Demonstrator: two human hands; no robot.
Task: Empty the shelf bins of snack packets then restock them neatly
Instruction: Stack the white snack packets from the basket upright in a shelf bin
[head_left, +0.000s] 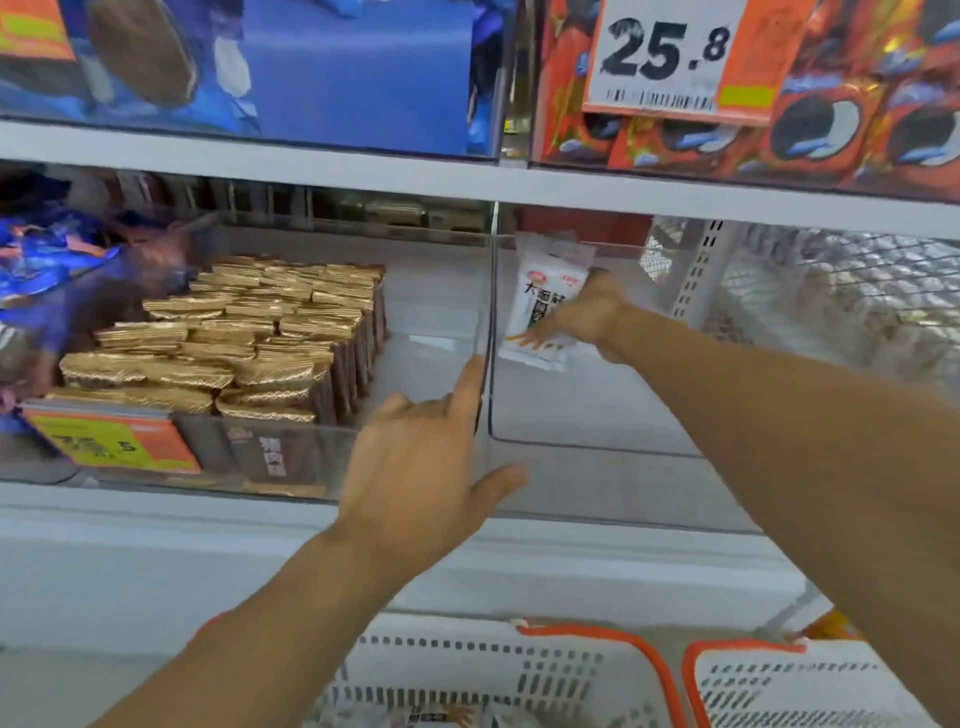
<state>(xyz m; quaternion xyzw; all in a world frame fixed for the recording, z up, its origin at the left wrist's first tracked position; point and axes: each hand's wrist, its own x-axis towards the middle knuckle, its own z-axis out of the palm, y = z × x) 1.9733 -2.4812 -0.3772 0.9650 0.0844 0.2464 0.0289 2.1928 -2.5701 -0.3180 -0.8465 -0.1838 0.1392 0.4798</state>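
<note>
Head view, right hand: the right hand (582, 317) reaches deep into the clear bin (597, 447) at two o'clock, fingers curled round a white snack packet (540, 296).
Left hand: the left hand (421, 467) is at centre, fingers relaxed, resting on the bin divider (488, 291).
Packet handling: likely light, soft and crinkly, a bit slippery; pinch it across the flat middle.
Nine o'clock: gold wafer packs (249, 332) stand in neat rows.
Six o'clock: white baskets (519, 675) wait below.

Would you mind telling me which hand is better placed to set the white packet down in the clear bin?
Probably the right hand: it already grips the white packet inside the right clear bin. The left hand holds nothing, its fingers straight at the divider.
</note>
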